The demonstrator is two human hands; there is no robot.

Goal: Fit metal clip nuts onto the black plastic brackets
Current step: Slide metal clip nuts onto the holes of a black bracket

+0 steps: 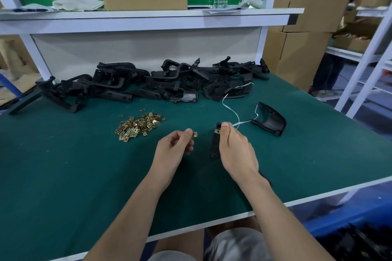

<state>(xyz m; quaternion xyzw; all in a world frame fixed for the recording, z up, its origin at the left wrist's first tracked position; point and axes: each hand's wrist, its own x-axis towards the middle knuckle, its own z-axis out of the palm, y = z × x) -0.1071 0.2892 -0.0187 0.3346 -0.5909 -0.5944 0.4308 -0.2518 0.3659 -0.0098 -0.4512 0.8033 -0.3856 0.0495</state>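
Head view: brackets (358, 245) in blue bin (350, 217)

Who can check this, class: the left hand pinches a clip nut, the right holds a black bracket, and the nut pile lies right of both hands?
One slip: the head view shows the nut pile lying left of both hands. The left hand does pinch a clip nut and the right hand does hold a black bracket.
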